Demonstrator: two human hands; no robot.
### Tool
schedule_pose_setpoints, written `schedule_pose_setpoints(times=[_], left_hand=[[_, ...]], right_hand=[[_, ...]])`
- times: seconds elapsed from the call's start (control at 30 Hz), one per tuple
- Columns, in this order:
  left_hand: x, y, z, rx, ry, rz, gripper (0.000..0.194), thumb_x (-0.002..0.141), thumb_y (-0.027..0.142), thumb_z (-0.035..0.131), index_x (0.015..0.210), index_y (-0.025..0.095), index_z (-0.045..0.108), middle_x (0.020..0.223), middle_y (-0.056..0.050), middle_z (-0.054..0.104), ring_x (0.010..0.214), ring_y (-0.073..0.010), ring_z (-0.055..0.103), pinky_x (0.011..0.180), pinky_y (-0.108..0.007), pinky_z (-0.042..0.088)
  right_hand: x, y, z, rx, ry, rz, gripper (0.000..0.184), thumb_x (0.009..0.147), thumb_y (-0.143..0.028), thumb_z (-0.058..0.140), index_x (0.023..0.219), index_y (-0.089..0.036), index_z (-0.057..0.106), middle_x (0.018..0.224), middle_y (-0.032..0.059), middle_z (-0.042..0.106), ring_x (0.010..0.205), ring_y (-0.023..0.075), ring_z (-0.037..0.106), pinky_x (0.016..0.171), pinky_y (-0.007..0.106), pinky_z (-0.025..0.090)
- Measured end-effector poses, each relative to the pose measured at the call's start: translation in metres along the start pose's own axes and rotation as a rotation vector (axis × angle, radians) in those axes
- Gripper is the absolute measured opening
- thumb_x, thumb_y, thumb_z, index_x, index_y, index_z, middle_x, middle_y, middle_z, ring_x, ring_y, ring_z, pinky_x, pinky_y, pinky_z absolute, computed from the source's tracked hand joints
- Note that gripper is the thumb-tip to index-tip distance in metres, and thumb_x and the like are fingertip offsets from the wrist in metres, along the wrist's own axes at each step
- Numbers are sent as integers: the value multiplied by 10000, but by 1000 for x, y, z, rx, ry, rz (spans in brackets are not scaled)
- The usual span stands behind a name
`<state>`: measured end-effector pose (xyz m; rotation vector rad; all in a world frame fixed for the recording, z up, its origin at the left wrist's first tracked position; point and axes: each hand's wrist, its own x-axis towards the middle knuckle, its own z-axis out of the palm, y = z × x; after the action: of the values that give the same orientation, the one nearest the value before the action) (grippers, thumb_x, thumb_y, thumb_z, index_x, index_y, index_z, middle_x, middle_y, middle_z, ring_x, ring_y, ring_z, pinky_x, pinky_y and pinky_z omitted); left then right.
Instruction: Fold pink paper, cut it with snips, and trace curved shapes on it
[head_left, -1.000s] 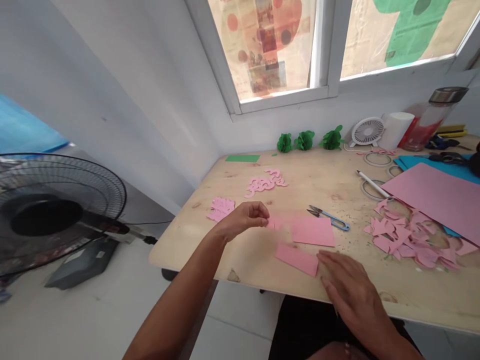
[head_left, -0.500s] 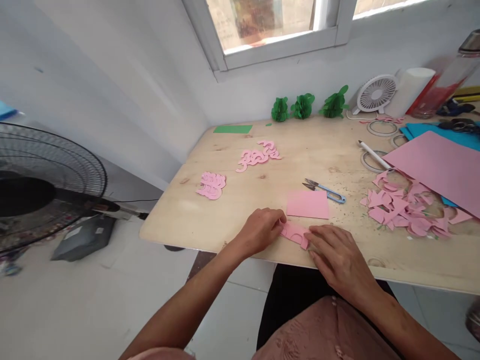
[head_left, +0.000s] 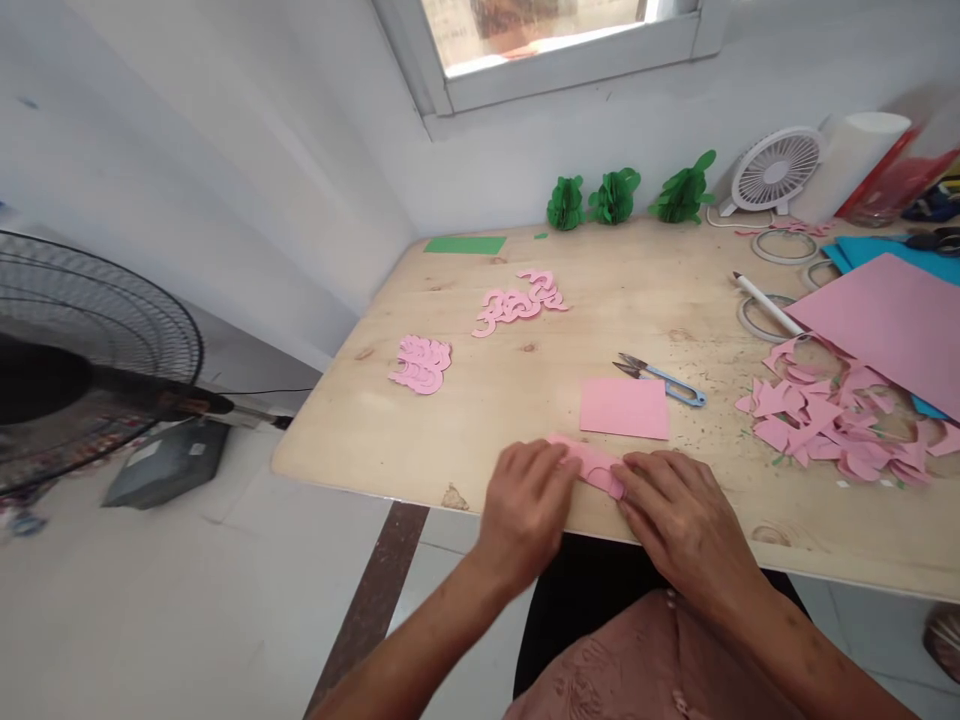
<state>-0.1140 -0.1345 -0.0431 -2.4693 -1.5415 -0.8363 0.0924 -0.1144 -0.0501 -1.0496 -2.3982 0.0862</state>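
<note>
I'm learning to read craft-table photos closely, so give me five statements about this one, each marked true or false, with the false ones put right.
1. The left hand and the right hand both touch the pink strip. True.
2. The snips lie under the left hand. False: they lie near the far right corner of the pink rectangle.
3. Three green paper figures stand in a row near the wall. True.
4. The white pen stands upright. False: it lies flat, across a pale ring.
5. The pink scraps lie to the right of the snips. True.
</note>
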Motion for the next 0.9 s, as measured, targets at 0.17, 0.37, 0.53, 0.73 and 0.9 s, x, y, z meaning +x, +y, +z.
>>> schedule_pose_setpoints(times=[0.17, 0.37, 0.53, 0.73, 0.9], left_hand=[[-19, 24, 9, 0, -56, 23, 321, 844, 135, 524, 1157, 166, 587, 1211, -110, 629, 1132, -262, 536, 960, -449, 422], [-20, 27, 11, -21, -44, -56, 262, 857, 134, 494, 1082, 176, 622, 1167, -95, 651, 1053, -245, 557, 883, -425, 456], [-20, 29, 10, -22, -47, -81, 258, 850, 142, 505, 1077, 171, 623, 1148, -98, 652, 975, -241, 555, 821, -407, 455], [-21, 32, 11, -19, -36, -96, 278, 848, 116, 503, 1098, 163, 614, 1156, -101, 649, 991, -248, 556, 843, -417, 439], [-24, 33, 12, -37, -25, -92, 293, 844, 107, 498, 1109, 164, 609, 1168, -106, 650, 1051, -252, 557, 870, -422, 440]], right_hand=[[2, 1, 0, 2, -37, 9, 223, 915, -197, 495, 1095, -174, 624, 1052, 111, 646, 973, 251, 548, 798, 395, 417], [5, 1, 0, 14, -44, 3, 212, 909, -180, 490, 1067, -180, 632, 1004, 103, 645, 933, 241, 548, 765, 380, 414], [6, 1, 0, 22, -63, -1, 220, 906, -162, 491, 1089, -164, 614, 995, 104, 630, 922, 241, 534, 759, 380, 404], [8, 3, 1, 19, -63, -14, 225, 911, -175, 490, 1103, -156, 606, 1007, 112, 630, 948, 250, 526, 783, 391, 408], [8, 4, 3, -9, -62, -17, 219, 915, -187, 482, 1087, -172, 617, 996, 108, 643, 935, 248, 539, 768, 389, 413]])
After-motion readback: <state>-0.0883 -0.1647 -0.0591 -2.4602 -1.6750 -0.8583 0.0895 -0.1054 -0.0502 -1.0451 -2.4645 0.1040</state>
